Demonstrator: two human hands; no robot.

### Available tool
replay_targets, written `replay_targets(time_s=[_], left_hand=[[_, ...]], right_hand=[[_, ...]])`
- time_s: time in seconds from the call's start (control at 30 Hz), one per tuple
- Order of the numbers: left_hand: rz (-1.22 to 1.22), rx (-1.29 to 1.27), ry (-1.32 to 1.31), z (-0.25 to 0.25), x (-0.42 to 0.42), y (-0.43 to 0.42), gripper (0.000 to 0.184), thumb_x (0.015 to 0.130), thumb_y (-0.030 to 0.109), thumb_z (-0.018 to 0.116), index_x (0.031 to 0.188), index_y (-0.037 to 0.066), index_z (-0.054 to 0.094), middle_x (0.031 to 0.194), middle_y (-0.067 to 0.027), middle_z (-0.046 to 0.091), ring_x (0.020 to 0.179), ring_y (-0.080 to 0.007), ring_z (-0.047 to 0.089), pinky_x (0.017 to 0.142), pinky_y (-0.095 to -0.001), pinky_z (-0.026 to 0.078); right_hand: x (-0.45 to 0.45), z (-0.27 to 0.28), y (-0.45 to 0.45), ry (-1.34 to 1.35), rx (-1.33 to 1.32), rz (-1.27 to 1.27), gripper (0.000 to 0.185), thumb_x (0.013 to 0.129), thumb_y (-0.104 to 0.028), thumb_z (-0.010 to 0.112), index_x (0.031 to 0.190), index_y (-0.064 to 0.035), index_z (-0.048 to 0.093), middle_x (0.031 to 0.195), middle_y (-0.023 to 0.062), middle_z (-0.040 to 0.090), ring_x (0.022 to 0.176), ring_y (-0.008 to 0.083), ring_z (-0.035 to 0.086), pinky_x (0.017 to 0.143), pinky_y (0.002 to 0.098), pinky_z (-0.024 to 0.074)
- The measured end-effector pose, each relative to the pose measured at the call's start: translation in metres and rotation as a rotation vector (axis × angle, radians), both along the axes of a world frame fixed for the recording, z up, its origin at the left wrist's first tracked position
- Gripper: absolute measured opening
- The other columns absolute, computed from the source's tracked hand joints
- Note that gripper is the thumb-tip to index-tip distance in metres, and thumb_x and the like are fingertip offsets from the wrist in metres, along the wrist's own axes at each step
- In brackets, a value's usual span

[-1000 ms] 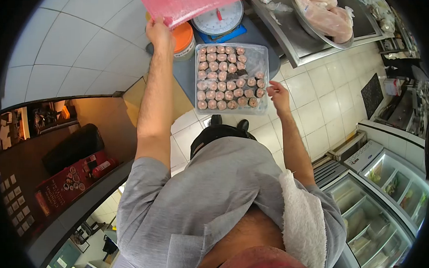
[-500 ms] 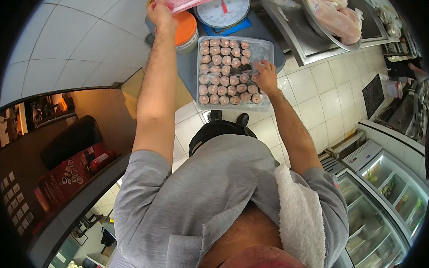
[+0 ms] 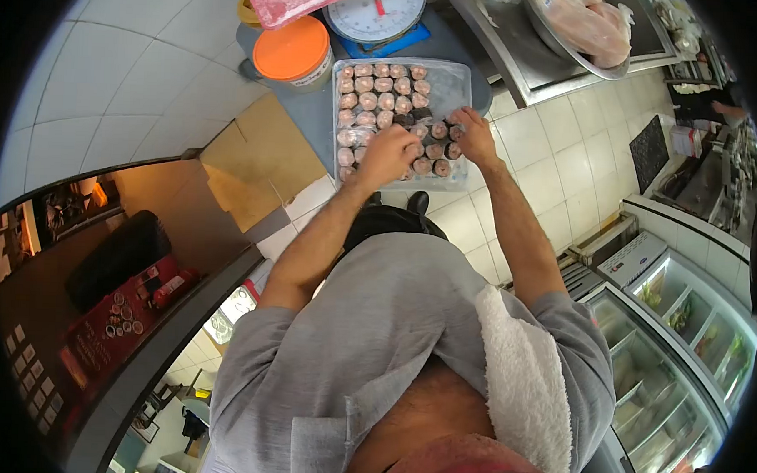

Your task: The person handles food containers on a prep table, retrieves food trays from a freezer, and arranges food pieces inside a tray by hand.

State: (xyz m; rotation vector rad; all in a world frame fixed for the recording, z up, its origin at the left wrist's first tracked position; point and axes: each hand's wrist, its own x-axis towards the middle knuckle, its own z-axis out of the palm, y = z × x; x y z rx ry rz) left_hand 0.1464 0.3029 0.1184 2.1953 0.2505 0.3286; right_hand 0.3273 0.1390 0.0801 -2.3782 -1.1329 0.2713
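The rolls [image 3: 385, 84] sit in rows in the tray [image 3: 452, 82]; the left hand [image 3: 385, 156] curls over them, the right hand [image 3: 477, 135] bends at the tray's right side, whether pinching I cannot tell. Packed this tightly, neighbours could get squashed or toppled by a stray knuckle.

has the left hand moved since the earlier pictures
Yes. Judged against the scale, the left hand has moved right and down the picture, from the edge of the flat pink piece to the tray.
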Motion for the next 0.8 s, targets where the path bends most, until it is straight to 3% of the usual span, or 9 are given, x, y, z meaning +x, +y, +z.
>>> replay_targets(time_s=[0.17, 0.23, 0.33, 0.47, 0.67, 0.8], left_hand=[[-0.119, 0.244, 0.017, -0.007, 0.028, -0.035, 0.037, 0.076, 0.011, 0.064, 0.112, 0.011, 0.060, 0.107, -0.0058, 0.054, 0.104, -0.0263, 0.050, 0.085, -0.0404, 0.040], [-0.171, 0.341, 0.203, -0.003, 0.041, -0.034, 0.044, 0.076, 0.013, 0.063, 0.120, 0.014, 0.056, 0.117, -0.0031, 0.049, 0.111, -0.0238, 0.046, 0.088, -0.0424, 0.037], [-0.256, 0.483, 0.340, -0.008, 0.058, -0.030, 0.050, 0.074, 0.015, 0.065, 0.123, 0.015, 0.054, 0.120, -0.0025, 0.048, 0.112, -0.0238, 0.044, 0.090, -0.0444, 0.036], [-0.307, 0.484, 0.417, -0.007, 0.066, -0.022, 0.057, 0.070, 0.024, 0.072, 0.123, 0.015, 0.054, 0.119, -0.0025, 0.050, 0.113, -0.0244, 0.044, 0.093, -0.0476, 0.034], [-0.434, 0.493, 0.464, -0.003, 0.065, -0.017, 0.057, 0.069, 0.020, 0.072, 0.123, 0.013, 0.053, 0.117, -0.0037, 0.052, 0.113, -0.0253, 0.045, 0.091, -0.0475, 0.034], [-0.445, 0.476, 0.426, -0.015, 0.046, -0.016, 0.054, 0.069, 0.017, 0.070, 0.120, 0.012, 0.054, 0.117, -0.0041, 0.051, 0.111, -0.0257, 0.045, 0.090, -0.0459, 0.033]], right_hand=[[0.008, -0.010, 0.005, -0.004, -0.036, 0.106, 0.042, 0.074, -0.010, 0.062, 0.115, -0.0111, 0.055, 0.113, 0.0097, 0.057, 0.104, 0.0374, 0.053, 0.088, 0.0433, 0.0440], [0.011, -0.006, 0.004, 0.036, -0.066, 0.158, 0.045, 0.073, -0.009, 0.062, 0.117, -0.0135, 0.054, 0.114, 0.0095, 0.055, 0.105, 0.0368, 0.053, 0.088, 0.0428, 0.0442], [0.013, -0.003, 0.001, 0.077, -0.107, 0.208, 0.045, 0.072, -0.008, 0.063, 0.116, -0.0142, 0.055, 0.115, 0.0091, 0.055, 0.104, 0.0360, 0.053, 0.089, 0.0429, 0.0445], [0.011, 0.000, 0.002, 0.107, -0.213, 0.119, 0.041, 0.072, -0.012, 0.067, 0.112, -0.0172, 0.056, 0.117, 0.0077, 0.054, 0.107, 0.0369, 0.051, 0.087, 0.0446, 0.0459], [0.009, 0.015, 0.003, 0.115, -0.492, 0.188, 0.049, 0.074, -0.015, 0.067, 0.121, -0.0220, 0.054, 0.118, 0.0083, 0.053, 0.108, 0.0377, 0.051, 0.088, 0.0463, 0.0462], [0.006, 0.008, -0.006, 0.144, -0.414, 0.189, 0.047, 0.074, -0.014, 0.066, 0.120, -0.0198, 0.055, 0.116, 0.0089, 0.053, 0.107, 0.0369, 0.051, 0.087, 0.0477, 0.0462]])
